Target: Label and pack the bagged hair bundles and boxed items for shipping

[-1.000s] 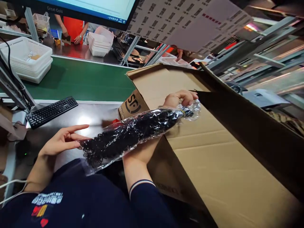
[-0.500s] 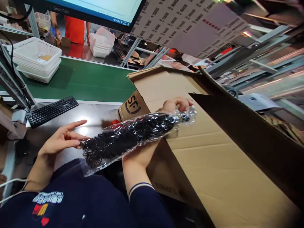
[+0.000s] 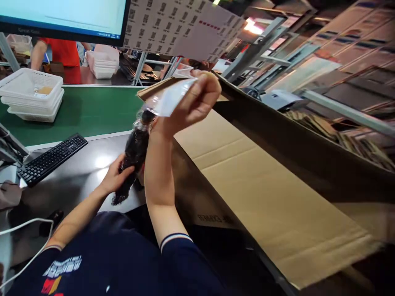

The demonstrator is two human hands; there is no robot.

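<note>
A clear plastic bag with a bundle of dark curly hair (image 3: pixel 135 144) inside hangs slanted in front of me, its curly end at the bottom. My left hand (image 3: pixel 115 176) is wrapped round the lower half, thumb across the front. At the top, my right hand (image 3: pixel 202 98) is raised and its fingers pinch the bag's end, where a white label or flap (image 3: pixel 174 98) shows. My right forearm passes just beside the bundle and hides part of its edge.
A big open cardboard box (image 3: pixel 247 176) fills the right side. A black keyboard (image 3: pixel 54 158) lies on the metal table to the left. Beyond it run a green conveyor belt (image 3: pixel 89 109) and stacked white baskets (image 3: pixel 33 92). A monitor (image 3: pixel 64 18) hangs above; a person in orange stands behind.
The bagged hair has swung from nearly level to steep. My left hand has closed round it from pointing fingers at its curly end. My right hand has risen, and the white part has come into view.
</note>
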